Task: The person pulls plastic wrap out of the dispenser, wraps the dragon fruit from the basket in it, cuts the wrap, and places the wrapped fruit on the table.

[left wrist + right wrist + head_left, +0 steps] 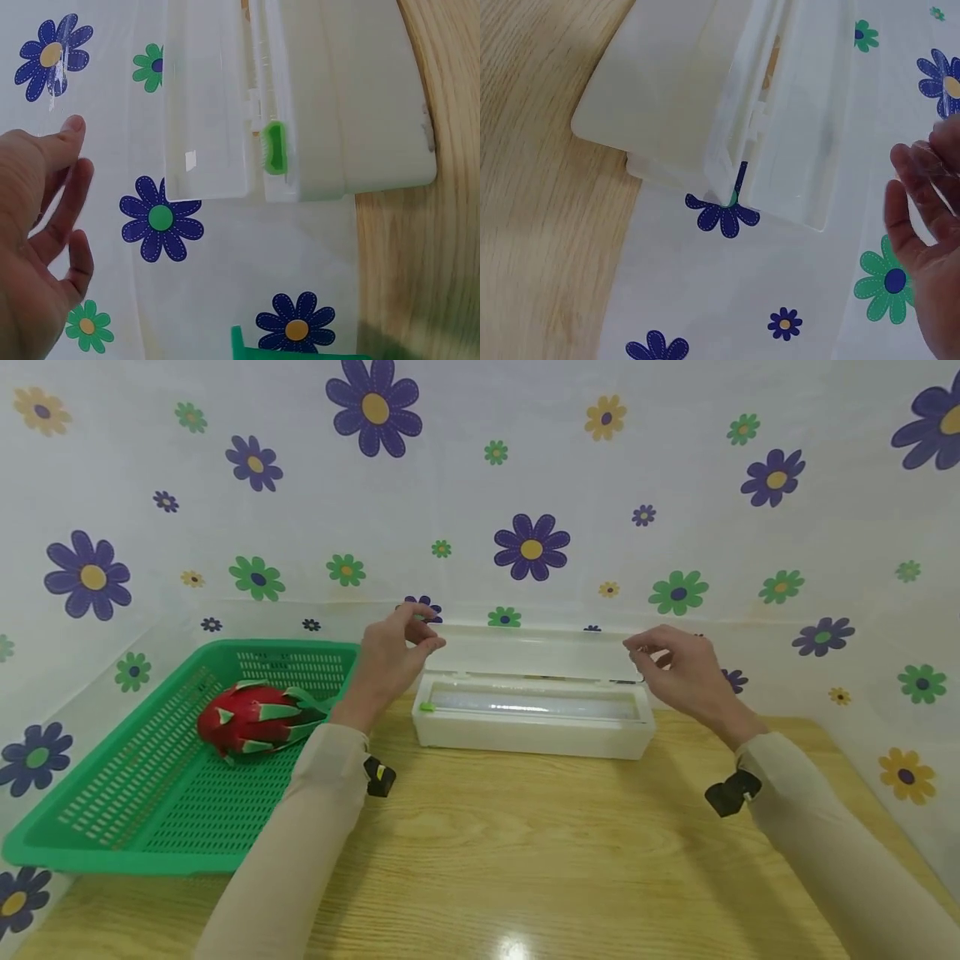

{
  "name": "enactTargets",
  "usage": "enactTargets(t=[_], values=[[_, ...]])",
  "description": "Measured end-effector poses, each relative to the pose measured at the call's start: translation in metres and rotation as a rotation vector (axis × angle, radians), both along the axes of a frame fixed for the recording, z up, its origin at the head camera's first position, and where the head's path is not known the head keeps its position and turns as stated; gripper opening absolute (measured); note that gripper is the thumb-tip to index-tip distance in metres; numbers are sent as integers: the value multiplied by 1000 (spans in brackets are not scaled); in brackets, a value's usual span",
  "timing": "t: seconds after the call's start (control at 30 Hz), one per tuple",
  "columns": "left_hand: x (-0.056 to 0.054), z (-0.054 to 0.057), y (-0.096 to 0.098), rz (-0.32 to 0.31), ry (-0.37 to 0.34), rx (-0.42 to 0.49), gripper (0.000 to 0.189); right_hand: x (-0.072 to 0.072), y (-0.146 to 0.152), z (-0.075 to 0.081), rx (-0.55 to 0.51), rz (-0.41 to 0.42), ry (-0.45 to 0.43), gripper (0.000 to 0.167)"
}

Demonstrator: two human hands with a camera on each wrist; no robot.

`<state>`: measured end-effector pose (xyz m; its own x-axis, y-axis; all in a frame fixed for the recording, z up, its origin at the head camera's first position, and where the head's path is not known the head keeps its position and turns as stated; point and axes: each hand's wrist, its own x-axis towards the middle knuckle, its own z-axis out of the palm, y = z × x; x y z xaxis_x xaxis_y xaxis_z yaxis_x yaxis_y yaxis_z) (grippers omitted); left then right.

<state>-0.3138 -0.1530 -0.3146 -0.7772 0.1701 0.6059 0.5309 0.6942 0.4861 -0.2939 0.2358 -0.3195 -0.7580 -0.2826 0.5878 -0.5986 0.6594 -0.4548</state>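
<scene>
My left hand point(390, 658) and right hand point(678, 670) are raised over either end of a white cling film dispenser point(532, 739). Both pinch the edge of clear cling film point(64, 52), which shows only as faint glossy streaks in the wrist views. Its span between the hands hardly shows in the head view. The dispenser's lid point(536, 652) stands swung back, and a clear-wrapped roll point(532, 703) lies inside. A green slide cutter point(274, 148) sits at the dispenser's left end.
To the left stands a green plastic basket point(112, 862), with a red dragon fruit point(258, 718) lying in it. The wooden table point(525, 835) extends in front of the dispenser. A flower-patterned white sheet point(465, 493) hangs behind.
</scene>
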Motion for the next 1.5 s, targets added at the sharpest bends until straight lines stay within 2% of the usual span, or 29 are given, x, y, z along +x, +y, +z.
enactTargets(t=[0.17, 0.37, 0.5, 0.7, 0.8, 0.97, 1.13, 1.33, 1.5], values=[[2, 8, -4, 38, -5, -156, 19, -2, 2, -3, 24, 9, 102, 9], [1, 18, -9, 45, -7, -257, 15, -2, 3, 4, 19, -34, 65, 14], [1, 22, -10, 63, -34, -285, 16, -3, 5, 7, 68, -55, 59, 8], [0, 25, -10, 86, -48, -277, 21, -4, 7, 11, 134, -69, 113, 4], [-1, 25, -10, 113, -9, -309, 24, -5, 7, 13, 186, -87, 155, 4], [-1, 26, -9, 175, 102, -404, 28, -5, 9, 15, 261, -102, 262, 6], [0, 24, -7, 216, 171, -467, 29, -5, 10, 14, 288, -114, 327, 8], [0, 23, -3, 255, 270, -463, 27, -7, 12, 15, 301, -131, 368, 9], [0, 24, 0, 282, 323, -441, 25, -10, 13, 18, 361, -169, 448, 12]])
